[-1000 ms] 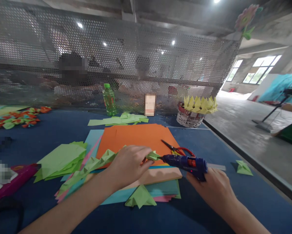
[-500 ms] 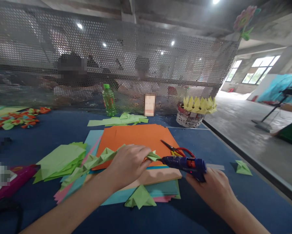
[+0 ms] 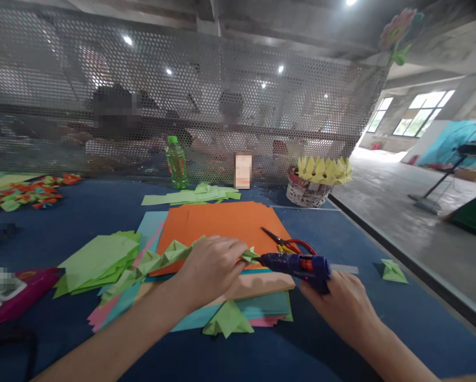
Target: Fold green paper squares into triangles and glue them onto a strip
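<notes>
The blue glue gun (image 3: 295, 263) has crept slightly left, grasped in the right hand (image 3: 343, 297), its long axis sideways and nozzle (image 3: 261, 260) up at the end of the green paper chain (image 3: 175, 253), which the left hand (image 3: 214, 269) pinches over the orange sheets (image 3: 222, 218).

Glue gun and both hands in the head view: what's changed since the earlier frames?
The glue gun and right hand edged slightly left, beyond a small camera drift. Nothing was taken hold of or let go: the left hand still holds the folded green paper chain, nozzle at its end. Scissors and orange paper stayed put.
</notes>
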A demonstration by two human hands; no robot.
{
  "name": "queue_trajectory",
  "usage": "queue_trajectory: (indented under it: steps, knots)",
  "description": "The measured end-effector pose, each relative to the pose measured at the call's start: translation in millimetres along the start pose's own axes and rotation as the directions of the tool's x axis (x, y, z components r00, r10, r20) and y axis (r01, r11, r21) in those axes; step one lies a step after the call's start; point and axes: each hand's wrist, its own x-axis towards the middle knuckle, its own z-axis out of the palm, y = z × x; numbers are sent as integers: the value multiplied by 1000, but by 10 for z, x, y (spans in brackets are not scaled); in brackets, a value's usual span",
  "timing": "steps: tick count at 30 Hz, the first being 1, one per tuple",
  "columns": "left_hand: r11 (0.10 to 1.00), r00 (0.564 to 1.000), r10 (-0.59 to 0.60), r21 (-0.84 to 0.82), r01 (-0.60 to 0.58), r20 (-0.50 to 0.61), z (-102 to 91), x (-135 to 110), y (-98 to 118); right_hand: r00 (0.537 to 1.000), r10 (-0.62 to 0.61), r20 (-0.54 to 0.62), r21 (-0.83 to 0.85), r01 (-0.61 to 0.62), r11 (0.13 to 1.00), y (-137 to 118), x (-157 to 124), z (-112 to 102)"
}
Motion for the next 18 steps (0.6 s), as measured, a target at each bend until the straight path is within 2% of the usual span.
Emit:
queue_trajectory:
  steps: [9,18]
  knots:
    - [1000,1000,0,6,0,-10,7,-4,-40,999,-25,-34,15,26,1000,3,-1,-4]
    - [999,1000,-25,-36,25,3,-34,-5,-78,1000,10,13,16,-11,1000,51,-36,19]
